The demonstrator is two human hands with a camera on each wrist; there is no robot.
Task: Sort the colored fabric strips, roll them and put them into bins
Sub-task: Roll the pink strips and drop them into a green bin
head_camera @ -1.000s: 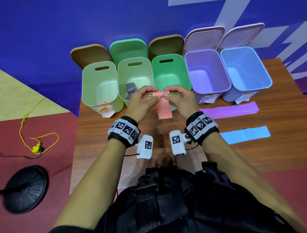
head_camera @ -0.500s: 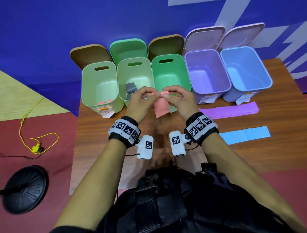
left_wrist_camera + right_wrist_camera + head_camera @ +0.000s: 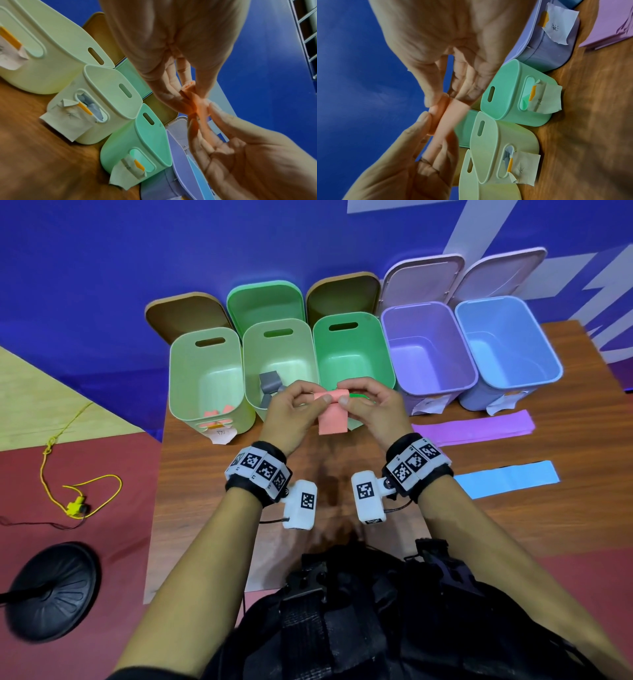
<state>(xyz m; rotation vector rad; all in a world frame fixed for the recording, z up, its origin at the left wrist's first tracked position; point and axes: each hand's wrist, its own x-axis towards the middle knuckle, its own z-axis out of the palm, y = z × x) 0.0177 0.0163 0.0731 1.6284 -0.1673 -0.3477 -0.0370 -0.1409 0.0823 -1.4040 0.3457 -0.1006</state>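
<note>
Both hands hold a pink fabric strip [image 3: 331, 419] in the air in front of the bins. My left hand [image 3: 294, 409] pinches the left end of its rolled top, and my right hand [image 3: 368, 409] pinches the right end. The roll [image 3: 188, 86] shows between the fingertips in the left wrist view, and the flat tail [image 3: 443, 121] hangs below it in the right wrist view. A purple strip [image 3: 472, 428] and a blue strip [image 3: 507, 479] lie flat on the table at the right. Pink rolls [image 3: 215, 417] lie in the leftmost pale green bin [image 3: 205, 344].
Five open bins stand in a row at the table's [image 3: 205, 491] far edge: two pale green, a green bin [image 3: 349, 320], a purple bin [image 3: 428, 309] and a blue bin [image 3: 507, 302]. Grey rolls [image 3: 270, 386] sit in the second bin. A black round base [image 3: 51, 590] stands on the floor at left.
The pink strip's hanging tail has grown shorter as the roll at the top has taken up more fabric. Both hands stay in about the same place.
</note>
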